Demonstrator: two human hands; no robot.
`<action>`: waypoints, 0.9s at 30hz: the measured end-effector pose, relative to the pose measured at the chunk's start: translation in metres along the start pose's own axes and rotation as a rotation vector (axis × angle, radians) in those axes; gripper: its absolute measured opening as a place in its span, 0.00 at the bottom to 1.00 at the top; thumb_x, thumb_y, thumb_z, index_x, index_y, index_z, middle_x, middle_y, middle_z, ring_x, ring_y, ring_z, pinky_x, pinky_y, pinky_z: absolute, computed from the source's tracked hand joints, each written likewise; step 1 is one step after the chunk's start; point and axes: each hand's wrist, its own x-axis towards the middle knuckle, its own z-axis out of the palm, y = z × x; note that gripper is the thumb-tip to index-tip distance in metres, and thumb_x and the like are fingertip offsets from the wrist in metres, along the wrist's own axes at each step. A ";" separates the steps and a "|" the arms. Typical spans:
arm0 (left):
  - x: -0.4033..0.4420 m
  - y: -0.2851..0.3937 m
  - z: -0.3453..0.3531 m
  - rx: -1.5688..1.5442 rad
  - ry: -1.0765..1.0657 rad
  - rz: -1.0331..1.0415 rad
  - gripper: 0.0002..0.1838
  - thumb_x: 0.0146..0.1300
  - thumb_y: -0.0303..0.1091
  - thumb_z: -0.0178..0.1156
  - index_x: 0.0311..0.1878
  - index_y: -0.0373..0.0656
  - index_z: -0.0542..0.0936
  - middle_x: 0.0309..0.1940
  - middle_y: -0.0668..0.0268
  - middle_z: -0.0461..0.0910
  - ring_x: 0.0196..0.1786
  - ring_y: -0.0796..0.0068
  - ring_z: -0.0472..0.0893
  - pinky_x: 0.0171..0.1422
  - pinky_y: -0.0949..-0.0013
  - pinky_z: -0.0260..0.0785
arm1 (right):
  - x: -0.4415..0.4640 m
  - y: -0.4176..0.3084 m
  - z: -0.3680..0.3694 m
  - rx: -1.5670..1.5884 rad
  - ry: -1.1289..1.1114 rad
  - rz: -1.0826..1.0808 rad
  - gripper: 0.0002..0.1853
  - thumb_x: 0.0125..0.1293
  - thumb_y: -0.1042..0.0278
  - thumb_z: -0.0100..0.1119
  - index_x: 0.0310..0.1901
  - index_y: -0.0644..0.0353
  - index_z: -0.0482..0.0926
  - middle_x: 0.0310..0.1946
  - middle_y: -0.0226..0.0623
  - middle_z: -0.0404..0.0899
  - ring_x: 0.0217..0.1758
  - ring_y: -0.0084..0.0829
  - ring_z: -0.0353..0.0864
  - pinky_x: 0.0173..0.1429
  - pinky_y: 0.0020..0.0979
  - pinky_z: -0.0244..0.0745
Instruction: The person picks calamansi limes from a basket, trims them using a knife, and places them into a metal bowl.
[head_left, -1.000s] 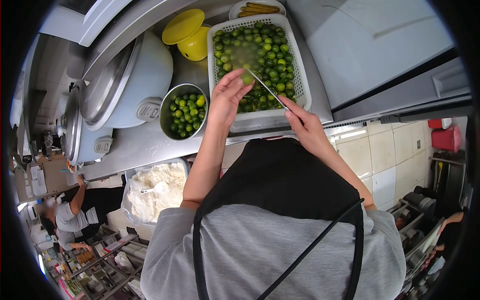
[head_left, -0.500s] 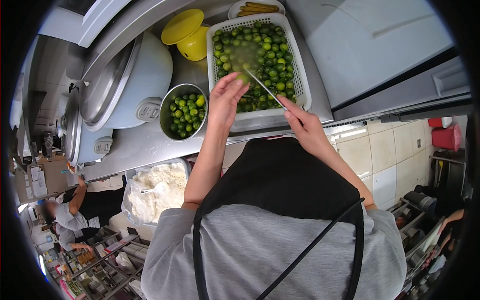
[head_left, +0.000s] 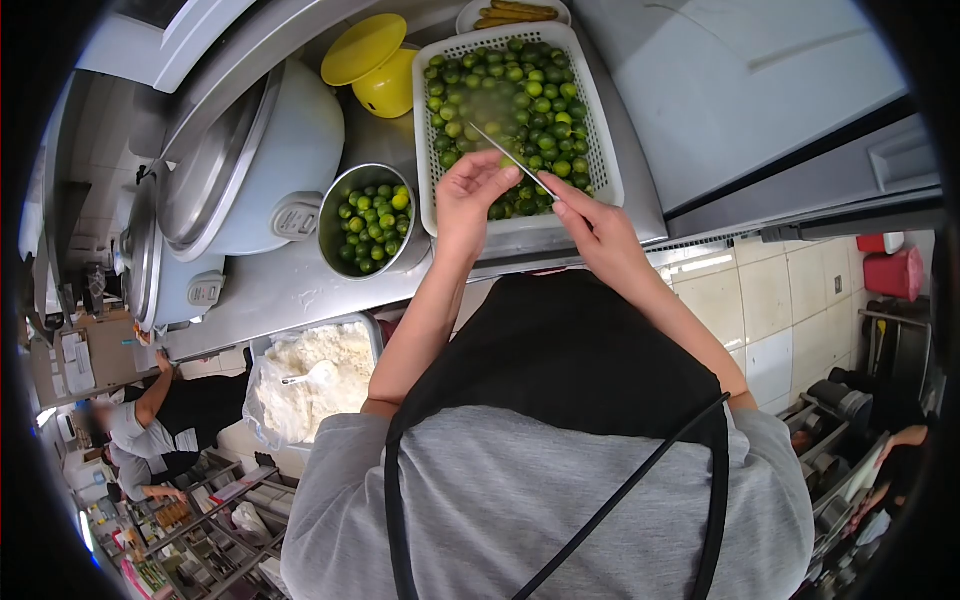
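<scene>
Metal counter [head_left: 260, 315], bearing one pale blue lidded cooker [head_left: 315, 130] at left, one white perforated basket [head_left: 602, 140] at right, and one metal pot [head_left: 411, 250] between, nearer. Two bare hands at the basket's near part: left hand [head_left: 470, 195], fingers curled narrowly toward the thumb, contents not tellable; right hand [head_left: 595, 225], closed about one slender knife [head_left: 514, 159], blade slanting far-left past the left fingertips. Small green citrus fruits [head_left: 545, 105], many, filling basket and pot.
</scene>
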 end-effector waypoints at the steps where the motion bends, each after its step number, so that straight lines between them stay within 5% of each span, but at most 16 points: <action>1: 0.001 0.001 -0.001 -0.096 -0.007 -0.054 0.10 0.58 0.22 0.59 0.43 0.34 0.75 0.38 0.62 0.79 0.41 0.75 0.79 0.51 0.68 0.75 | 0.000 0.001 0.001 0.000 0.000 0.000 0.18 0.69 0.64 0.47 0.60 0.52 0.69 0.51 0.43 0.77 0.52 0.33 0.78 0.54 0.27 0.69; 3: 0.003 0.001 -0.006 -0.192 -0.013 -0.106 0.09 0.59 0.23 0.58 0.43 0.34 0.75 0.39 0.62 0.79 0.42 0.74 0.79 0.52 0.67 0.75 | 0.000 0.006 0.006 0.006 0.077 -0.113 0.18 0.67 0.63 0.47 0.59 0.48 0.70 0.33 0.48 0.79 0.28 0.42 0.78 0.37 0.34 0.71; 7: 0.016 0.000 -0.029 -0.489 -0.042 -0.221 0.09 0.62 0.26 0.56 0.45 0.34 0.75 0.39 0.61 0.79 0.43 0.71 0.79 0.55 0.66 0.73 | -0.006 0.013 0.001 0.029 0.115 -0.203 0.19 0.67 0.63 0.47 0.59 0.48 0.70 0.34 0.49 0.79 0.28 0.42 0.77 0.38 0.34 0.71; 9: 0.023 0.010 -0.026 -0.490 0.041 -0.253 0.10 0.61 0.26 0.55 0.45 0.33 0.75 0.41 0.61 0.78 0.44 0.72 0.78 0.57 0.65 0.72 | -0.014 0.010 -0.011 -0.020 -0.044 0.066 0.18 0.68 0.65 0.48 0.59 0.52 0.70 0.51 0.42 0.77 0.51 0.32 0.79 0.53 0.27 0.69; 10: 0.028 0.009 -0.028 -0.490 0.042 -0.252 0.10 0.61 0.26 0.55 0.45 0.33 0.75 0.41 0.61 0.78 0.44 0.72 0.78 0.57 0.65 0.72 | -0.017 0.017 -0.013 -0.020 -0.045 0.066 0.18 0.68 0.65 0.48 0.59 0.52 0.70 0.51 0.42 0.77 0.51 0.32 0.79 0.53 0.27 0.69; 12: 0.040 0.005 -0.035 -0.255 -0.056 -0.270 0.12 0.61 0.25 0.54 0.48 0.34 0.74 0.43 0.59 0.77 0.46 0.69 0.78 0.54 0.64 0.73 | -0.020 0.033 -0.014 -0.066 0.084 0.009 0.18 0.67 0.64 0.49 0.58 0.48 0.71 0.36 0.51 0.79 0.31 0.41 0.79 0.40 0.31 0.72; 14: 0.048 -0.011 -0.027 0.010 -0.079 -0.267 0.13 0.56 0.23 0.56 0.46 0.34 0.76 0.41 0.61 0.78 0.46 0.65 0.77 0.52 0.65 0.72 | -0.020 0.033 -0.016 -0.055 0.142 -0.045 0.18 0.67 0.64 0.50 0.58 0.49 0.71 0.35 0.51 0.79 0.28 0.40 0.77 0.38 0.31 0.71; 16: 0.053 -0.024 -0.018 1.033 -0.461 0.041 0.12 0.52 0.22 0.57 0.41 0.37 0.79 0.41 0.57 0.78 0.46 0.59 0.77 0.52 0.65 0.71 | -0.019 0.030 -0.019 -0.045 0.202 -0.099 0.18 0.67 0.65 0.50 0.58 0.49 0.72 0.33 0.51 0.79 0.26 0.39 0.75 0.37 0.31 0.71; 17: 0.054 -0.031 -0.011 1.033 -0.461 0.043 0.12 0.52 0.22 0.57 0.41 0.37 0.79 0.41 0.57 0.78 0.46 0.59 0.77 0.52 0.65 0.71 | -0.018 0.026 -0.020 -0.061 0.177 -0.074 0.18 0.66 0.65 0.51 0.58 0.49 0.72 0.33 0.50 0.79 0.24 0.38 0.73 0.36 0.31 0.70; 19: 0.055 -0.044 -0.001 1.780 -0.616 0.171 0.12 0.48 0.23 0.60 0.39 0.38 0.81 0.41 0.54 0.78 0.46 0.55 0.77 0.52 0.66 0.71 | -0.018 0.021 -0.020 -0.079 0.157 -0.051 0.18 0.66 0.66 0.51 0.58 0.49 0.72 0.32 0.49 0.79 0.23 0.37 0.72 0.35 0.30 0.70; 23: 0.060 -0.042 -0.008 1.763 -0.634 0.260 0.14 0.48 0.26 0.62 0.41 0.39 0.81 0.41 0.54 0.78 0.44 0.52 0.78 0.51 0.65 0.71 | -0.019 0.019 -0.022 -0.056 0.194 -0.082 0.18 0.66 0.66 0.51 0.58 0.50 0.72 0.36 0.48 0.80 0.23 0.34 0.71 0.36 0.28 0.70; 25: 0.053 -0.017 -0.006 1.093 -0.445 0.043 0.15 0.51 0.25 0.61 0.44 0.32 0.78 0.39 0.55 0.78 0.43 0.60 0.80 0.50 0.68 0.72 | -0.021 0.019 -0.023 -0.013 0.222 -0.096 0.18 0.66 0.66 0.51 0.58 0.51 0.72 0.37 0.48 0.80 0.24 0.33 0.72 0.36 0.28 0.70; 26: 0.048 -0.010 -0.007 1.093 -0.448 0.042 0.15 0.51 0.25 0.61 0.44 0.32 0.78 0.39 0.55 0.78 0.43 0.60 0.80 0.50 0.68 0.72 | -0.022 0.018 -0.025 -0.012 0.206 -0.061 0.18 0.66 0.66 0.51 0.58 0.52 0.71 0.40 0.48 0.79 0.26 0.32 0.74 0.38 0.28 0.71; 27: 0.043 -0.005 -0.008 0.659 -0.385 -0.098 0.15 0.54 0.24 0.60 0.46 0.33 0.77 0.43 0.56 0.77 0.43 0.62 0.80 0.49 0.69 0.72 | -0.022 0.018 -0.026 -0.012 0.188 -0.027 0.18 0.67 0.67 0.51 0.58 0.52 0.71 0.42 0.48 0.79 0.29 0.32 0.76 0.40 0.28 0.71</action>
